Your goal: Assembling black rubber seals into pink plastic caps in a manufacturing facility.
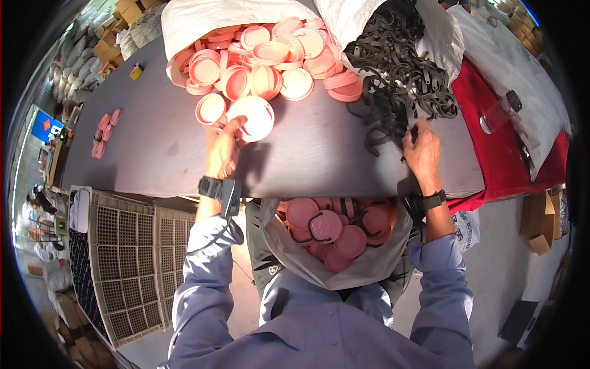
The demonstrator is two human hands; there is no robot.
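My left hand (pixel 222 147) grips a round pink plastic lid (pixel 254 118) by its near left edge, above the table's front half. My right hand (pixel 423 150) is closed at the near edge of a heap of black plastic straps (pixel 396 64), its fingertips pinching a strap; the pinched part is partly hidden. Many pink lids (pixel 269 54) spill toward me from a white sack. On my lap, an open grey-white bag (pixel 335 281) holds more pink lids, some with black straps attached.
On the grey table (pixel 153 141), several pink pieces (pixel 106 132) lie at the left and a small yellow item (pixel 136 72) behind them. A clear bottle with a black cap (pixel 496 114) rests on red cloth (pixel 476 98) at right. Beige plastic crates (pixel 126 264) stand below left.
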